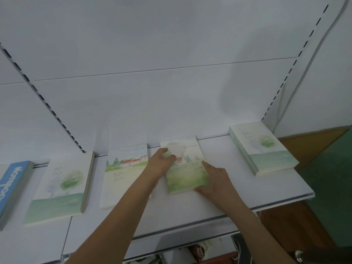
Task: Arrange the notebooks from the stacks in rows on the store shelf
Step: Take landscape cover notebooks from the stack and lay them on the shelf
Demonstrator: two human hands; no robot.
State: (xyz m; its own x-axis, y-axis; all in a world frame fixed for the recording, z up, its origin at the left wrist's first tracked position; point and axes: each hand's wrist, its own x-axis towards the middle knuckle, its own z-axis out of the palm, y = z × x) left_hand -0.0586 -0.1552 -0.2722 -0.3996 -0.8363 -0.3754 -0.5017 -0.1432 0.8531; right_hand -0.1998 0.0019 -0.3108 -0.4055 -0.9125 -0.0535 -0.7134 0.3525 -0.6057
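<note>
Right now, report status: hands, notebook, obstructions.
Left hand and right hand both on the meadow-cover notebook, flat on the shelf. Red-roof notebook close left. Stack far right.
</note>
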